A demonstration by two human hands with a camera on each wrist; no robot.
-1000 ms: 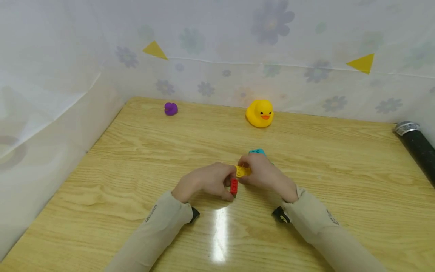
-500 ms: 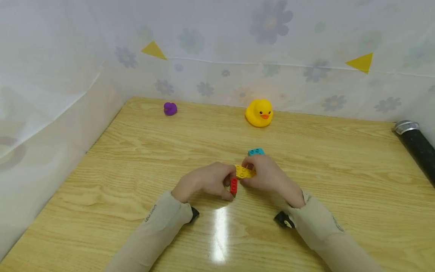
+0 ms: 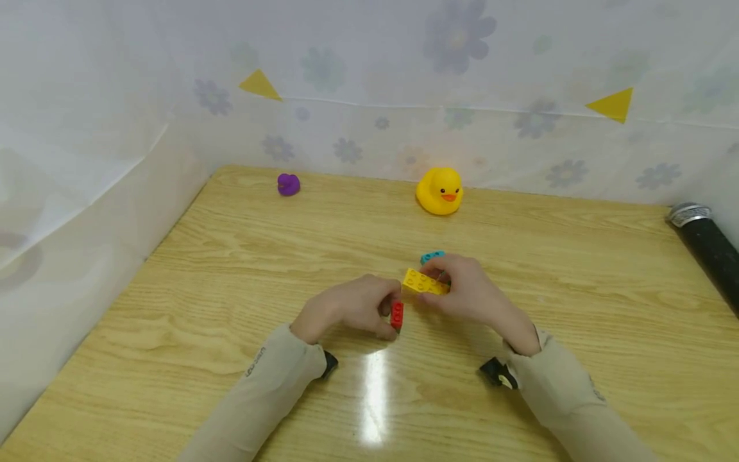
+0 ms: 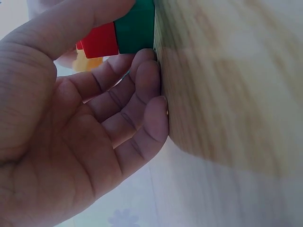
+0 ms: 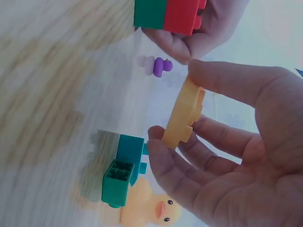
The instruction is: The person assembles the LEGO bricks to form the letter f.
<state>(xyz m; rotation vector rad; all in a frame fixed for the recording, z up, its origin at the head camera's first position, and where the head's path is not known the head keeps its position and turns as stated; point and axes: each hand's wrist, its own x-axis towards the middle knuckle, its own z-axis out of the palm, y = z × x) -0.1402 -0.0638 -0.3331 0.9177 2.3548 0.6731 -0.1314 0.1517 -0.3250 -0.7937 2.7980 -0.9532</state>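
In the head view my left hand point(image 3: 355, 305) pinches a stack of two toy building bricks, a red brick point(image 3: 397, 315) on top of a green brick point(image 4: 136, 28) that stands on the table. My right hand point(image 3: 470, 289) holds a flat yellow building brick point(image 3: 420, 281) between thumb and fingertips, studs up, apart from the red brick. Beyond the right hand lies a teal brick point(image 3: 432, 256), partly covered by the fingers. The right wrist view shows this teal brick point(image 5: 129, 147) beside another green brick point(image 5: 117, 183), whose hollow underside shows.
A yellow rubber duck point(image 3: 439, 192) stands at the back of the wooden table point(image 3: 260, 256), with a small purple duck point(image 3: 288, 185) to its left. At the right edge lies a black microphone point(image 3: 707, 247). White flowered cloth point(image 3: 369, 77) hangs behind.
My right hand has moved to the right and a little away with the yellow brick, off from the red brick and the left fingertips. The left hand and its stack have stayed put.
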